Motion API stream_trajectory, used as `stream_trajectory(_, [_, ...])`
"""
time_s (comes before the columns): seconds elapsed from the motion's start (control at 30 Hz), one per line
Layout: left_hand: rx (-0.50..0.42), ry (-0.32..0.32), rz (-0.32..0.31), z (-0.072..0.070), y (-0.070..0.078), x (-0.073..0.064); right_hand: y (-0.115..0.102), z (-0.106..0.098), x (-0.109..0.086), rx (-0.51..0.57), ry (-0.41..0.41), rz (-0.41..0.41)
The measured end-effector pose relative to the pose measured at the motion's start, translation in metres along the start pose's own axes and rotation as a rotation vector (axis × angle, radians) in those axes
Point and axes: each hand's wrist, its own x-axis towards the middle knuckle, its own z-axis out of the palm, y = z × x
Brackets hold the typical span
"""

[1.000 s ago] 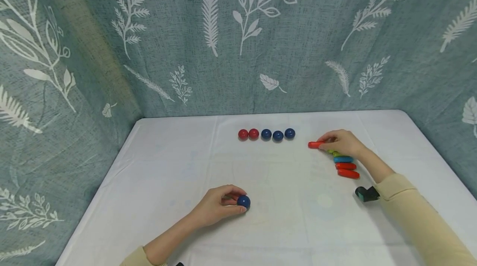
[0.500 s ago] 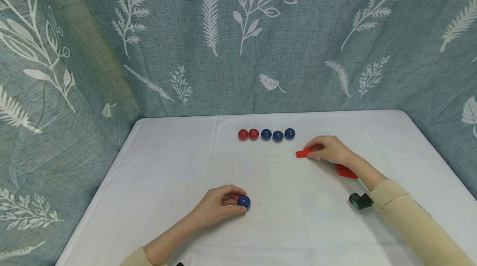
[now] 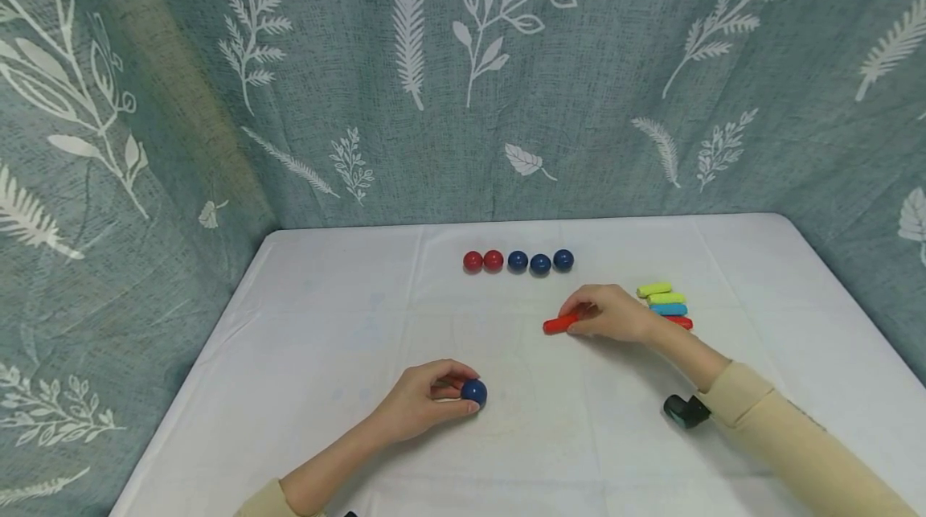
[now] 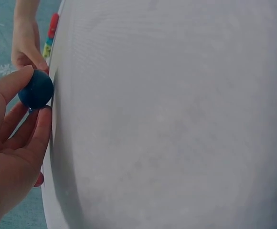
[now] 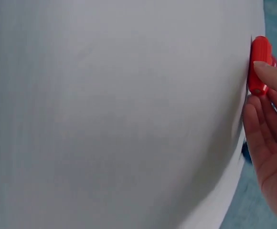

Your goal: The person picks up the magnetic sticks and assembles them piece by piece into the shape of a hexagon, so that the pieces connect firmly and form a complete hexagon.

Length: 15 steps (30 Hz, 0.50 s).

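Note:
My left hand [image 3: 427,404] pinches a dark blue ball [image 3: 473,393] between thumb and fingers near the front middle of the table. The same ball [image 4: 36,89] shows between thumb and fingertips in the left wrist view. Further right, my right hand [image 3: 608,313] pinches a short red stick [image 3: 558,325], its left end poking out past the fingers. In the right wrist view the thumb lies across the red stick [image 5: 260,52]. Behind the right wrist lie two yellow-green sticks [image 3: 654,289], a blue stick [image 3: 669,309] and a red stick [image 3: 680,322], partly hidden by the hand.
Two red balls [image 3: 483,261] and three dark blue balls [image 3: 539,264] form a row towards the back of the white-covered table [image 3: 325,324]. A black device [image 3: 686,411] sits at the right sleeve. A patterned green curtain [image 3: 448,147] hangs behind.
My right hand has carried the red stick left and towards the front, away from the other sticks, which show more now. The left hand and its ball have stayed put.

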Motion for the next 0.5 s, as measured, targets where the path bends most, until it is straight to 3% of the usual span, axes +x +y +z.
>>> stream_trajectory(0.5, [0.052, 0.014, -0.007, 0.001, 0.0, 0.002, -0.038, 0.042, 0.005, 0.043, -0.141, -0.094])
